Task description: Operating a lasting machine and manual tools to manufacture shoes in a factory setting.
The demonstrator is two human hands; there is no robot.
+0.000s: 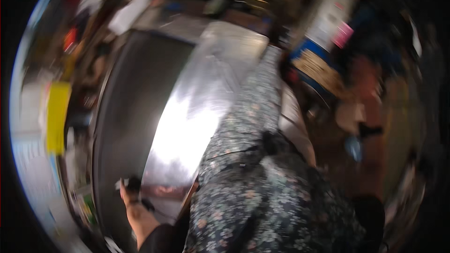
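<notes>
At the lower left my left hand [137,211] reaches over a dark flat surface, close to the near end of a shiny metal sheet [187,112]. Its fingers are closed about a small dark thing [133,185] that motion smears too much to name. A dark sleeve [161,240] covers that forearm. My right hand does not show; a dark patch, perhaps the other sleeve, lies at the lower right. Floral cloth [267,192] worn on my body fills the lower middle and overlaps the metal sheet's right side.
The dark grey surface [131,107] runs along the metal sheet's left. Papers and a yellow sheet [57,117] are at the far left. To the right, a blue-edged box [316,63] and blurred clutter stand above a reddish floor [368,173].
</notes>
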